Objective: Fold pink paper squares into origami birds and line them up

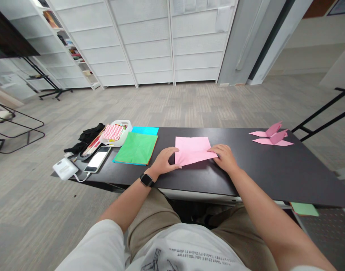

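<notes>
A sheet of pink paper lies near the middle of the dark table, its lower edge bent up and slanting toward the right. At its left edge, my left hand holds the paper, with the thumb by the lower left corner and the fingers higher up. My right hand pinches the lower right corner between thumb and fingers. Two folded pink paper birds stand at the far right of the table. To the left of my left hand lies a stack of coloured paper, green on top.
Left on the dark table are a white basket with a pink patterned item, a phone cabled to a white charger, pens and black cloth. Green paper shows below the table's front right edge.
</notes>
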Demonstrator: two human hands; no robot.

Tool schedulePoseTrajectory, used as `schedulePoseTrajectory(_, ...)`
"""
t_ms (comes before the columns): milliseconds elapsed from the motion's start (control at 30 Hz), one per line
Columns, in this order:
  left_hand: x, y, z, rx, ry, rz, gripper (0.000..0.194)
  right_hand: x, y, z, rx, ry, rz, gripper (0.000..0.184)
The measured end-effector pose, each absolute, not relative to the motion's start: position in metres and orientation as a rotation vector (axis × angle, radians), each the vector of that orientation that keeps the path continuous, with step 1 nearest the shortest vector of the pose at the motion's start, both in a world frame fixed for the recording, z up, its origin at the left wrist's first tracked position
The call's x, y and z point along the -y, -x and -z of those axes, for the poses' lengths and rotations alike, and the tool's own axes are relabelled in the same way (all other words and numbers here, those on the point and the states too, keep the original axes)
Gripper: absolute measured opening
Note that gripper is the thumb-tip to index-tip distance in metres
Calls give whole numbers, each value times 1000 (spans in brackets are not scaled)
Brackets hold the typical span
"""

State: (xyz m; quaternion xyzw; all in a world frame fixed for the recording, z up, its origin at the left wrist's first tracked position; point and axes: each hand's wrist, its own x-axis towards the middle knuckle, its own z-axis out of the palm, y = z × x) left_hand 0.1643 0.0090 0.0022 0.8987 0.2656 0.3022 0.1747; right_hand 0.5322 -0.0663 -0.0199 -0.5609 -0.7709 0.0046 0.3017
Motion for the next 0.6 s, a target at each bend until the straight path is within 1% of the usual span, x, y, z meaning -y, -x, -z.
schedulePoseTrajectory(33,-12,-164,-4,-746,-2578,-825,78,67,-534,19,2020,1488,-22,33)
schedulePoseTrajectory(67,-15,-165,-7,-732,-2611,-790,82,67,-536,17,1995,1486,-35,32)
schedulePoseTrajectory(167,-31,-170,-20,-639,-2692,-712,82,62,-540,9,1916,1480,-95,27)
schedulePoseTrajectory(267,-46,-176,-32,-554,-2663,-732,75,51,-543,3,1824,1490,-167,22)
schedulePoseTrajectory(333,-53,-181,-35,-533,-2616,-772,79,43,-544,3,1753,1503,-213,21)
schedulePoseTrajectory(433,-56,-187,-26,-581,-2544,-832,94,37,-545,12,1613,1516,-253,24)
schedulePoseTrajectory(500,-55,-190,-16,-649,-2490,-856,98,37,-544,18,1539,1524,-254,26)
schedulePoseTrajectory(600,-51,-196,-3,-724,-2506,-817,89,40,-544,22,1531,1521,-232,27)
